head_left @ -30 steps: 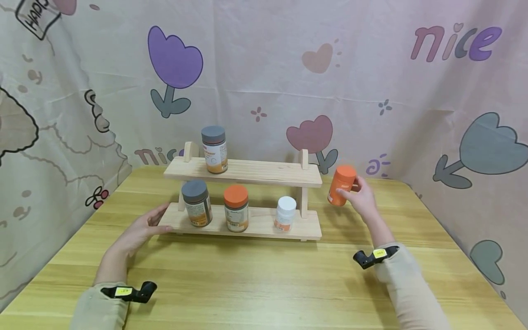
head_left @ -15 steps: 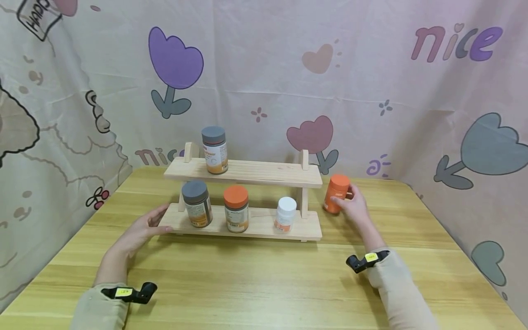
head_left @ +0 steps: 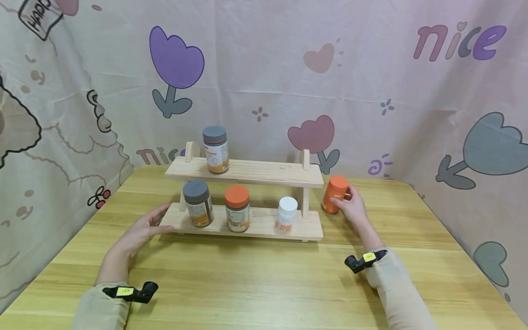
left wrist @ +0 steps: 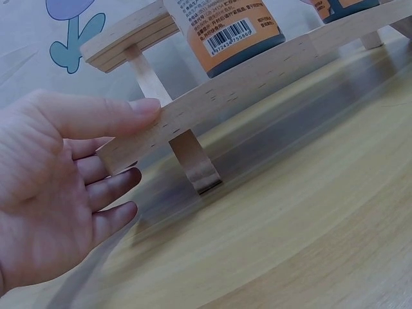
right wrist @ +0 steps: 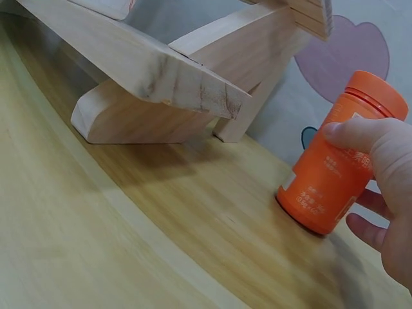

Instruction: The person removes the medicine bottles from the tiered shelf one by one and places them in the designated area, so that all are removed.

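Observation:
In the head view, my right hand [head_left: 352,205] holds an orange pill bottle [head_left: 333,197] just right of the wooden two-tier shelf [head_left: 264,172]. The right wrist view has the thumb on the side of the orange bottle [right wrist: 328,170], other fingers partly hidden behind; its base is at the tabletop. My left hand [head_left: 142,231] holds the left end of the shelf's lower board. In the left wrist view, the thumb of the left hand [left wrist: 71,154] presses the front edge of the board [left wrist: 212,106], with the fingers round its end and below.
A grey-lidded bottle [head_left: 216,153] stands on the upper tier. On the lower tier are another grey-lidded bottle [head_left: 199,206], an orange-lidded bottle [head_left: 238,213] and a small white bottle [head_left: 286,213]. A printed cloth [head_left: 255,68] hangs behind the wooden table [head_left: 247,284].
My right hand has brought the orange pill bottle down and slightly left, closer to the shelf's right end. The left hand stays at the shelf's left end.

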Demonstrator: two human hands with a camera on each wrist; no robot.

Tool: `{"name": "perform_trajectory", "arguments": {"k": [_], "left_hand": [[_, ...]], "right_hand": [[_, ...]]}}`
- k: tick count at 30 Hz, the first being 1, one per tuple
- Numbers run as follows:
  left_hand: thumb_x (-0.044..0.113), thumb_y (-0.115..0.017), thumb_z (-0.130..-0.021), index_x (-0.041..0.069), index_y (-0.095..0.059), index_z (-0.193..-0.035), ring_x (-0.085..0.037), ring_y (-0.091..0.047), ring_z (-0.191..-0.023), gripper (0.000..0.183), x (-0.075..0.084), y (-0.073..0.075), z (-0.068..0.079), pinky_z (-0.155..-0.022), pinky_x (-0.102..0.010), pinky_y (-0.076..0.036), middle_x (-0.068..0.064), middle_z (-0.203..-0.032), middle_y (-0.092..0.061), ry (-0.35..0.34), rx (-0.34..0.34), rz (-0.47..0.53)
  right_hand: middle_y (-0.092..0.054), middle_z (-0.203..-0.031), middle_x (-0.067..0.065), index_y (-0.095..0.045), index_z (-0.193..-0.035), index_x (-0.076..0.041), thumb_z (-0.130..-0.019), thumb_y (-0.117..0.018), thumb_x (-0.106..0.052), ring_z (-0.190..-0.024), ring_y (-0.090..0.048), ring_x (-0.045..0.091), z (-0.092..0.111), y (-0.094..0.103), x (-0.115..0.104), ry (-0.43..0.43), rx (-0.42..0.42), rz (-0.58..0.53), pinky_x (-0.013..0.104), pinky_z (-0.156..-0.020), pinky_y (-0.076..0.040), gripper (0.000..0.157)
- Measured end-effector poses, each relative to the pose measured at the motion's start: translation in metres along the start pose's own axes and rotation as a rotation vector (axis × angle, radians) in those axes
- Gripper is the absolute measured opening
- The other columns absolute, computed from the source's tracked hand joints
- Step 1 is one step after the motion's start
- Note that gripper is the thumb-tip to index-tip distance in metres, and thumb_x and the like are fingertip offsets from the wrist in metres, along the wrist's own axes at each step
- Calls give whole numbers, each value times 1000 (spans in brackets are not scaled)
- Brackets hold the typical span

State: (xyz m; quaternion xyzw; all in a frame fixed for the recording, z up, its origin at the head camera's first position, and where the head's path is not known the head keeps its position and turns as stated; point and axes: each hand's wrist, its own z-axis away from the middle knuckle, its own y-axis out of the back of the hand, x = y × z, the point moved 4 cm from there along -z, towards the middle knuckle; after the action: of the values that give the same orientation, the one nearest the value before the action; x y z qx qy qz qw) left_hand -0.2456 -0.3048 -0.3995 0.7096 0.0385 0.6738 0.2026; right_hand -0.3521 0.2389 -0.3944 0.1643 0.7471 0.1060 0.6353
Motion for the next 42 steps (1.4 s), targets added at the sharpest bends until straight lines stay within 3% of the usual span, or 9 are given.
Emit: {"name": "perform_trajectory", "arguments": {"k": [3, 8, 15, 18, 22, 30, 34, 37, 42], "left_hand": [[11, -62, -88, -4, -6, -146, -44, -2, -136, 82, -1, 0, 1, -109, -30, -19, -27, -151, -2, 2, 0, 1], [12, -62, -88, -4, -6, -147, -43, -4, -136, 82, -1, -2, 1, -101, -11, -26, -26, -151, -3, 6, 0, -1], [12, -63, -88, -4, -7, -147, -44, -6, -136, 83, 0, -3, 0, -107, -49, -13, -26, -151, -4, 13, 7, -9], [13, -63, -87, -4, -7, -147, -43, -6, -136, 83, -1, -3, 1, -109, -29, -22, -26, -151, -5, 15, 8, -7], [12, -63, -87, -4, -7, -147, -43, -5, -136, 83, -2, -1, 1, -92, -3, -27, -26, -151, -4, 8, 8, 2], [12, -63, -87, -5, -7, -146, -43, -6, -136, 83, -2, 0, 0, -87, -1, -30, -26, -151, -5, 3, 5, 11], [12, -63, -87, -4, -6, -146, -42, -5, -136, 84, -1, 0, -1, -89, -2, -29, -25, -151, -4, 8, 4, 14], [12, -63, -87, -4, -6, -147, -42, -4, -137, 84, -1, 1, -1, -95, -6, -28, -24, -151, -4, 7, 3, 14], [12, -63, -87, -4, -5, -147, -43, -5, -136, 84, 0, 1, -2, -110, -43, -16, -25, -151, -4, 12, 5, 1]], "right_hand": [[-40, -134, 24, -29, -142, -2, -84, -67, -8, -120, -39, 39, 0, 1, 0, 10, -10, 18, 49, -99, -35, 70], [-40, -133, 25, -30, -139, 2, -84, -68, -11, -120, -39, 39, 3, 5, 0, 5, -41, 29, 49, -98, -34, 68], [-36, -137, 27, -24, -142, 5, -85, -67, -14, -124, -36, 40, 11, 20, -10, 11, -80, 40, 50, -100, -34, 74], [-36, -137, 29, -23, -143, 6, -87, -65, -15, -125, -37, 41, 13, 28, -19, 35, -65, 47, 51, -101, -33, 73], [-39, -135, 29, -24, -142, 7, -89, -63, -18, -123, -38, 40, 13, 39, -33, 73, -38, 43, 52, -102, -33, 70], [-48, -128, 26, -35, -138, 5, -91, -60, -24, -100, -51, 2, 6, 51, -72, 149, 10, 60, 23, -91, -42, 60], [-49, -128, 25, -37, -138, 3, -91, -60, -28, -107, -53, 12, -1, 49, -95, 177, -6, 72, 34, -98, -40, 62], [-49, -129, 23, -35, -140, 1, -90, -61, -32, -118, -48, 28, -6, 43, -111, 178, -34, 82, 44, -103, -35, 64], [-51, -129, 20, -36, -141, -3, -89, -62, -31, -121, -46, 30, -15, 26, -136, 164, -85, 64, 41, -104, -34, 64]]}}
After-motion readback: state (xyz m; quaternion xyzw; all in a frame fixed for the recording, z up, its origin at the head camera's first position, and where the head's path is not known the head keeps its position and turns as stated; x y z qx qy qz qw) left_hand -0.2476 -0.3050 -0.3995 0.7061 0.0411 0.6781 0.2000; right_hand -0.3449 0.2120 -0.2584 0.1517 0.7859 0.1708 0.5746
